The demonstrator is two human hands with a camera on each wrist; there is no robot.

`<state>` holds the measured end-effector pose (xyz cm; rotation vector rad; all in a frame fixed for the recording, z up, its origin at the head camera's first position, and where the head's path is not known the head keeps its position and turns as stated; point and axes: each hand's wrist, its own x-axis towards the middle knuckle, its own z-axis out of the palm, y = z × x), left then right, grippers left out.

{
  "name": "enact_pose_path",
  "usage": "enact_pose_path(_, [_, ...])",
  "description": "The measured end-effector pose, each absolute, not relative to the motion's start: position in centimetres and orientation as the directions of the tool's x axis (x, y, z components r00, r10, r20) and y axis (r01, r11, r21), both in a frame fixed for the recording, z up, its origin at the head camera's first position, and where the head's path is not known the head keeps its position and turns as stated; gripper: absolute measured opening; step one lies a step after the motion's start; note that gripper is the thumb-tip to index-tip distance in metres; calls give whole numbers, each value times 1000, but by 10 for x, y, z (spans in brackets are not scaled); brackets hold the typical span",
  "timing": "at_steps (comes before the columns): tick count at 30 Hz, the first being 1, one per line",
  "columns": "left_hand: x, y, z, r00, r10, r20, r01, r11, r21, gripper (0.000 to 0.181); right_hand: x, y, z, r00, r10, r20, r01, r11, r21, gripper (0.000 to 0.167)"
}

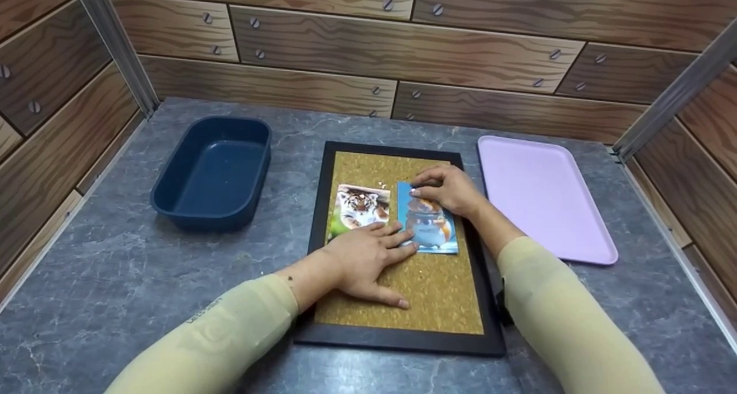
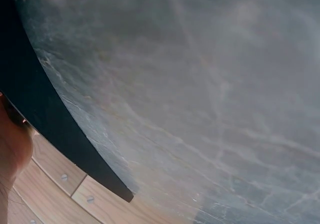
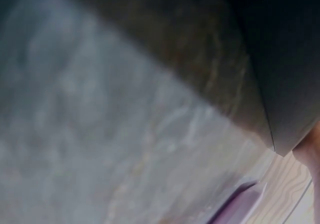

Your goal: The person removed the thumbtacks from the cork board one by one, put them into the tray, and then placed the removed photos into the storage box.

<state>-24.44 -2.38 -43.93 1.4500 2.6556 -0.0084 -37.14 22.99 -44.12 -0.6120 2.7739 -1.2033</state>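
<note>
A cork board (image 1: 397, 293) in a black frame lies on the table under both hands. On its left half is a tiger picture (image 1: 361, 204); beside it on the right is a fishbowl picture (image 1: 429, 230). My left hand (image 1: 368, 261) lies with fingers spread, its fingertips on the lower left part of the fishbowl picture and its palm over the cork. With curled fingers, my right hand (image 1: 449, 189) pinches what looks like a small white push pin (image 1: 413, 192) at that picture's upper left; the fingers mostly hide it. Both wrist views show mainly table and frame edge.
Left of the board stands a dark blue tub (image 1: 210, 178). A flat lilac tray (image 1: 544, 198) lies to the right, close to the right forearm. Tiny white bits (image 1: 382, 184) sit on the cork above the tiger picture. Wood-patterned walls (image 1: 322, 42) enclose the table.
</note>
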Motion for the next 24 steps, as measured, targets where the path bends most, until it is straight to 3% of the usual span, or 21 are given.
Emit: enact_pose_path(24, [-243, -24, -438, -533, 840, -102, 840, 540, 56, 108, -370, 229, -440, -920, -380, 94, -329, 618, -714, 21])
